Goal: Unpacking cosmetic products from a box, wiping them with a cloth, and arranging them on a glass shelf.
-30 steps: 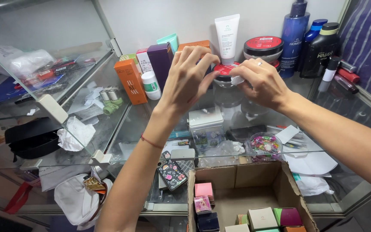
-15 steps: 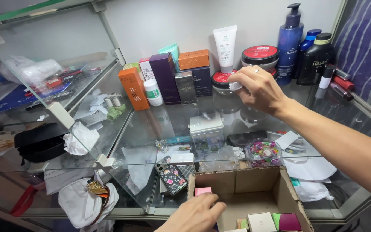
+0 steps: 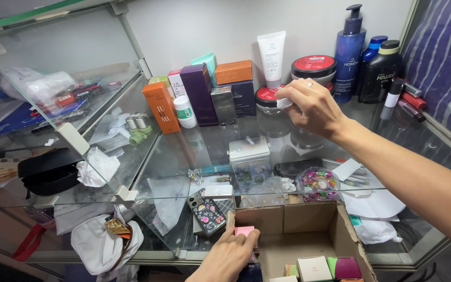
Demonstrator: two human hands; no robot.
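My right hand (image 3: 309, 107) reaches over the glass shelf (image 3: 194, 151). Its fingertips pinch the edge of a clear jar with a red lid (image 3: 267, 97), which stands at the back in front of a white tube (image 3: 272, 57). My left hand (image 3: 230, 256) is down in an open cardboard box (image 3: 309, 219) below the shelf's front edge. Its fingers curl over a small pink box (image 3: 244, 230). More small coloured boxes (image 3: 330, 267) lie in the carton.
Along the back wall stand an orange carton (image 3: 160, 107), a purple carton (image 3: 199, 94), a red-lidded tin (image 3: 313, 67), a blue pump bottle (image 3: 348, 52) and a black bottle (image 3: 382, 73). Under the glass lie a phone in a patterned case (image 3: 208, 214), a black pouch (image 3: 48, 169) and crumpled papers.
My left hand has left the jar and dropped into the cardboard box onto the pink box. My right hand stays at the jar's lid.
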